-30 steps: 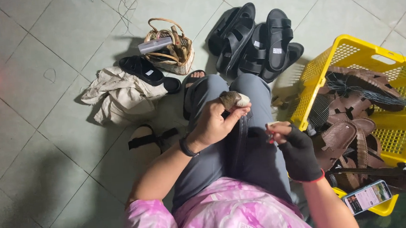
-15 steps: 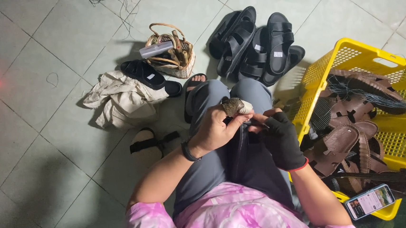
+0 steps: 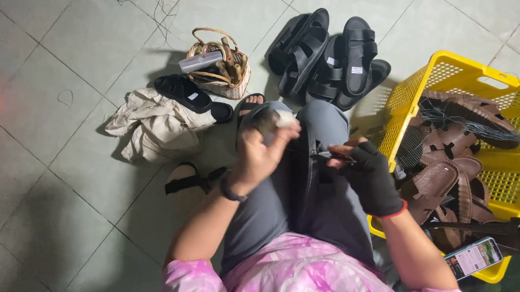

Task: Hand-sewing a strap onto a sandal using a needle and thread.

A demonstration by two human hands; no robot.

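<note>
Seated worker, overhead view: the bare left hand (image 3: 260, 155) is closed around a small pale lump (image 3: 278, 120) over the knees, while the black-gloved right hand (image 3: 369, 178) pinches a thin dark tool (image 3: 329, 156) against a black sandal (image 3: 305, 179) lying along the lap. Right, a yellow crate (image 3: 444, 72) holds brown sandals (image 3: 451, 175), with a phone (image 3: 473, 257) at its near corner; ahead stand black sandals (image 3: 333, 55) bearing small white labels and a wicker basket (image 3: 218, 66).
</note>
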